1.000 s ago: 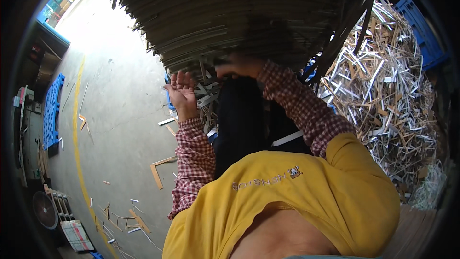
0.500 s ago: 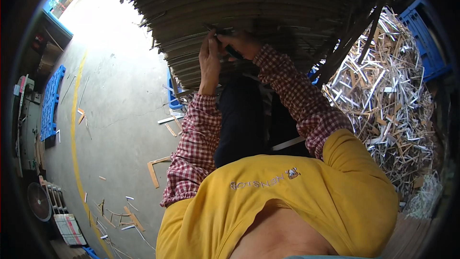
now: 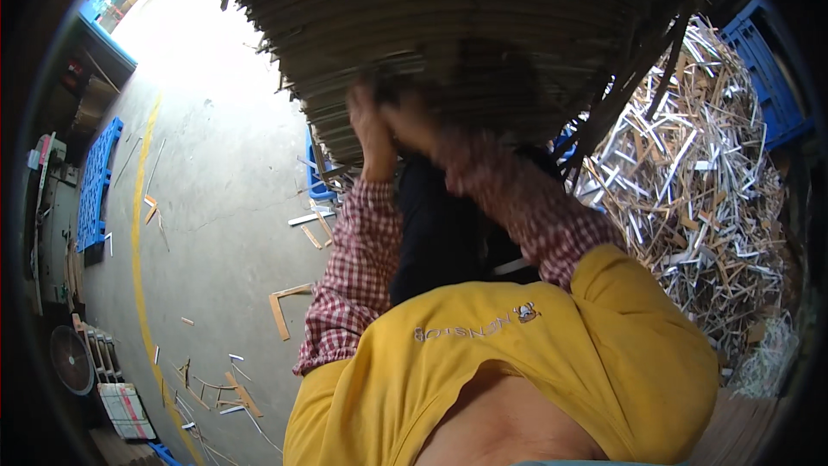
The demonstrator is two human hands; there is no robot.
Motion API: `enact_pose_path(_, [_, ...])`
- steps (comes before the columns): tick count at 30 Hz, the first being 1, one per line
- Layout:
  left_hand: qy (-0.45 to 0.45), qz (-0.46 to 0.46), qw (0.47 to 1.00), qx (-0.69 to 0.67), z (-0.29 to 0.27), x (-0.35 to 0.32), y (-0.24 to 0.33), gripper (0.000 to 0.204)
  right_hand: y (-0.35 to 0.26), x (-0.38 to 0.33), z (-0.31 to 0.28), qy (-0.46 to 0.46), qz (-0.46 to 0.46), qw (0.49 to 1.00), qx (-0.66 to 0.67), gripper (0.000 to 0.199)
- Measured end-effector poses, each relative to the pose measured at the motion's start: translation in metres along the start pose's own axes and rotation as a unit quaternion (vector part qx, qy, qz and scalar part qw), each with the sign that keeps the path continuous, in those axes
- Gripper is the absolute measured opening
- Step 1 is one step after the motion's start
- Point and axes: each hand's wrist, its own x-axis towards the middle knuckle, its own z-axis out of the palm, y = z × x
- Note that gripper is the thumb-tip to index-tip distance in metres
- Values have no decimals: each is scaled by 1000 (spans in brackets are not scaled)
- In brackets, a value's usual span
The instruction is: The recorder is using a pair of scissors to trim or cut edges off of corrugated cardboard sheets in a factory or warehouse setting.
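A tall stack of layered brown cardboard sheets [image 3: 517,9] with ragged edges rises in front of me, its near face in deep shadow. Against its lower left part, my left hand [image 3: 373,134] reaches up with fingers toward the layers. The fingertips are smeared by motion, so what they touch is unclear. Crossing in from the right, my right hand [image 3: 412,121] is blurred beside the left one, closed around a dark-handled tool [image 3: 392,89]. The tool's working end cannot be made out. Both forearms wear red checked sleeves.
On the right lies a big heap of white and brown cardboard offcuts [image 3: 690,164], beside a blue crate [image 3: 768,69]. A blue pallet [image 3: 98,185] stands left of the yellow floor line [image 3: 138,233]. Loose strips [image 3: 280,315] are scattered on the floor.
My right hand has moved left and down with the dark-handled tool, and its forearm now slants further across. The left hand has dropped slightly, and its fingers have become blurred.
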Motion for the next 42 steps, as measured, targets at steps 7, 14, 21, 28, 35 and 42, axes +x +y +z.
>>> enact_pose_path(7, [3,-185,972,-142,-110,-24,6,32,-60,-37,-12,-492,324,799,123,36])
enact_pose_path(14, [217,-108,965,-98,-112,-4,23,47,-30,33,19,-426,205,880,49,38])
enact_pose_path(21, [29,8,995,99,-77,14,49,46,-46,59,41,-344,392,838,161,42])
enact_pose_path(28, [-33,-42,998,37,-62,39,47,44,-22,54,84,-264,361,858,251,34])
enact_pose_path(35, [-48,32,989,135,-73,2,33,27,-22,-24,72,-101,99,984,105,26])
enact_pose_path(42, [-70,-59,994,67,-51,-36,18,28,-47,-23,-36,-321,242,912,78,25])
